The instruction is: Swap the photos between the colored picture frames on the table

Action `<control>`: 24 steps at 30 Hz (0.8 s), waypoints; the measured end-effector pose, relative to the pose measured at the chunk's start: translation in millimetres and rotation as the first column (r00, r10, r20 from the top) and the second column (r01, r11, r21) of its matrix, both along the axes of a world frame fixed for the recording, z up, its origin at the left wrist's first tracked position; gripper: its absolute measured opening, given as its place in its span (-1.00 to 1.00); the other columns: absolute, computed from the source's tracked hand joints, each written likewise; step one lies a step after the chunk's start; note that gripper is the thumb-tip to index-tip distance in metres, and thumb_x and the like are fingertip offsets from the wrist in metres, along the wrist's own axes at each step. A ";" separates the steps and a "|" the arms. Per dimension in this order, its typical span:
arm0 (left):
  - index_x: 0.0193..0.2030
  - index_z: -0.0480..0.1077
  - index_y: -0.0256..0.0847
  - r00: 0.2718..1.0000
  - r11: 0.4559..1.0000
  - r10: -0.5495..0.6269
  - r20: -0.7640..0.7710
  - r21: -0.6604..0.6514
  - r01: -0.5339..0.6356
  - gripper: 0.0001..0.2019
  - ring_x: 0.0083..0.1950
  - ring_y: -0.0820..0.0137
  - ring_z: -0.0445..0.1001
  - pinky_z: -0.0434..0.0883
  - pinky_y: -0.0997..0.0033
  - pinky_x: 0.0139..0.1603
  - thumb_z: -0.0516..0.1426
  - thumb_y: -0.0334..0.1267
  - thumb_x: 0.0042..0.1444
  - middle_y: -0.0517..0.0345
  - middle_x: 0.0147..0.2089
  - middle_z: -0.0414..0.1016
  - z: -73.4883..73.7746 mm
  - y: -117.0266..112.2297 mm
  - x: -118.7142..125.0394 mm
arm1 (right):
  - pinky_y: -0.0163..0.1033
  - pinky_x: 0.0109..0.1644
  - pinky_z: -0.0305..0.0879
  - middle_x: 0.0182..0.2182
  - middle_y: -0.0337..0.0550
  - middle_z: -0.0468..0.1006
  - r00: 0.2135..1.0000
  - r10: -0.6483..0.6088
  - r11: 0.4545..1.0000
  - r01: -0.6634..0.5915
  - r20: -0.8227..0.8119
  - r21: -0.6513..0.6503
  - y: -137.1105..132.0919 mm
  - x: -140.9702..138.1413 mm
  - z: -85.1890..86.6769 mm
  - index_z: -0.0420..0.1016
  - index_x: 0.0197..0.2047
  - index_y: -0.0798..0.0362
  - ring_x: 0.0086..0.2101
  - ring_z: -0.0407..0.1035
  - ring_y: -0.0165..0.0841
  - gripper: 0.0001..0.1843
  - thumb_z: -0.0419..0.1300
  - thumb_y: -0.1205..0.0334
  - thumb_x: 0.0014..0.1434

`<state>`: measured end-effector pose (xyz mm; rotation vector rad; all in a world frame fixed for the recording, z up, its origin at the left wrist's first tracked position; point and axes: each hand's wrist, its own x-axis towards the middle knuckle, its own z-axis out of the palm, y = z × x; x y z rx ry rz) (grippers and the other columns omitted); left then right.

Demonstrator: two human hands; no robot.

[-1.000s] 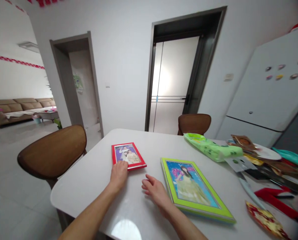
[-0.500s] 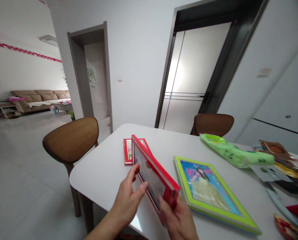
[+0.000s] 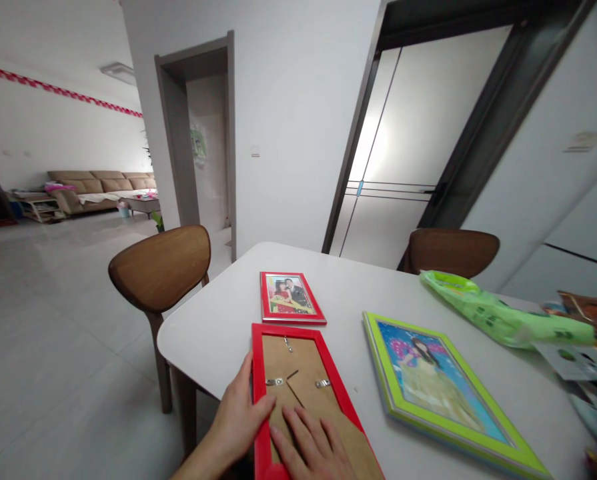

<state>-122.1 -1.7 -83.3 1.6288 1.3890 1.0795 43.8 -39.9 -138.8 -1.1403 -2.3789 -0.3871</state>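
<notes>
A red picture frame [image 3: 298, 373] lies face down on the white table [image 3: 213, 330], its brown backing board and metal clips showing. My left hand [image 3: 238, 420] rests along the frame's left edge, thumb on the red border, fingers loosely spread. My right hand [image 3: 311, 450] lies flat on the backing board with fingers stretched out. Just beyond, a smaller red frame [image 3: 289, 297] with a photo lies face up.
A green-framed picture [image 3: 438, 387] lies face up to the right. A green plastic packet [image 3: 498, 317] and a heap of papers [image 3: 585, 333] sit at the far right. Two brown chairs [image 3: 161, 267] [image 3: 451, 250] stand by the table. Doorways and a sofa lie beyond.
The red frame, held up tilted between both hands half a second ago, now lies face down on the table under them. The view has shifted left and closer.
</notes>
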 end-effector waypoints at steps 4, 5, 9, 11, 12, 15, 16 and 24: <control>0.15 0.00 -0.25 0.958 0.998 0.043 -0.283 0.048 -0.030 -0.40 0.11 0.27 0.18 0.10 0.26 0.12 0.02 -0.37 -0.11 0.03 0.12 0.21 -0.3 2.7 -2.2 | -0.12 -0.21 0.26 -0.04 -0.03 0.36 0.984 0.132 0.991 -0.135 0.119 0.016 12.5 2.3 -2.1 0.06 0.14 -0.10 -0.13 0.32 -0.14 -0.43 0.05 0.22 0.03; 0.14 0.02 -0.26 0.945 0.998 0.051 -0.323 0.054 -0.035 -0.41 0.13 0.26 0.16 0.06 0.24 0.13 0.01 -0.37 -0.11 0.02 0.13 0.20 -1.4 3.6 -2.3 | -0.12 -0.23 0.26 -0.04 -0.02 0.37 0.980 0.147 0.989 -0.150 0.133 0.008 14.5 1.9 -2.5 0.05 0.14 -0.08 -0.14 0.33 -0.14 -0.43 0.05 0.21 0.03; 0.15 0.02 -0.30 0.907 0.996 0.067 -0.416 0.085 -0.034 -0.42 0.16 0.28 0.10 -0.07 0.18 0.18 -0.03 -0.40 -0.10 -0.01 0.16 0.15 -7.9 6.7 -2.6 | -0.12 -0.23 0.26 -0.06 -0.04 0.38 0.981 0.160 0.985 -0.152 0.108 -0.083 15.0 -4.8 4.2 0.10 0.12 -0.09 -0.14 0.33 -0.13 -0.45 0.06 0.18 0.02; 0.16 0.01 -0.28 0.903 0.995 0.066 -0.425 0.098 -0.027 -0.42 0.16 0.28 0.10 -0.08 0.16 0.19 -0.04 -0.41 -0.09 -0.01 0.16 0.14 -9.5 7.0 -2.8 | -0.12 -0.17 0.26 -0.05 -0.08 0.38 0.979 0.194 0.967 -0.180 0.061 -0.181 15.1 -4.5 17.6 0.16 0.08 -0.11 -0.12 0.31 -0.14 -0.45 0.10 0.14 -0.02; 0.16 0.00 -0.28 0.903 0.995 0.065 -0.424 0.101 -0.024 -0.42 0.16 0.28 0.10 -0.07 0.15 0.18 -0.04 -0.41 -0.09 -0.01 0.16 0.14 -9.6 6.9 -2.9 | -0.12 -0.13 0.24 -0.03 -0.08 0.36 0.981 0.190 0.956 -0.180 0.022 -0.234 16.7 -1.8 26.9 0.19 0.07 -0.11 -0.09 0.28 -0.16 -0.45 0.11 0.13 -0.04; 0.16 0.00 -0.29 0.903 0.994 0.061 -0.425 0.106 -0.017 -0.44 0.16 0.27 0.10 -0.06 0.13 0.18 -0.04 -0.39 -0.06 -0.03 0.16 0.13 -8.4 6.4 -3.2 | -0.12 0.01 0.15 0.04 -0.02 0.28 0.995 -0.009 0.929 -0.027 -0.096 -0.368 31.0 16.3 56.1 0.25 0.03 0.01 -0.01 0.18 -0.22 -0.52 0.05 0.18 -0.01; 0.16 0.00 -0.30 0.902 0.995 0.059 -0.428 0.103 -0.016 -0.44 0.16 0.28 0.09 -0.07 0.13 0.18 -0.04 -0.38 -0.05 -0.03 0.17 0.13 -7.9 6.4 -3.2 | -0.12 0.03 0.12 0.02 0.01 0.28 0.988 -0.111 0.912 0.060 -0.105 -0.405 38.3 24.0 63.4 0.30 0.00 0.06 -0.01 0.17 -0.23 -0.56 0.02 0.23 0.00; 0.15 0.01 -0.29 0.893 0.994 0.065 -0.445 0.104 -0.020 -0.44 0.16 0.28 0.11 -0.06 0.11 0.18 -0.04 -0.38 -0.07 -0.03 0.16 0.14 -9.1 6.3 -3.4 | -0.21 -0.07 0.18 -0.16 0.01 0.37 0.936 -0.328 0.844 0.228 -0.130 -0.486 76.3 48.7 57.8 0.49 -0.35 0.07 -0.16 0.28 -0.27 -0.73 -0.02 0.36 -0.03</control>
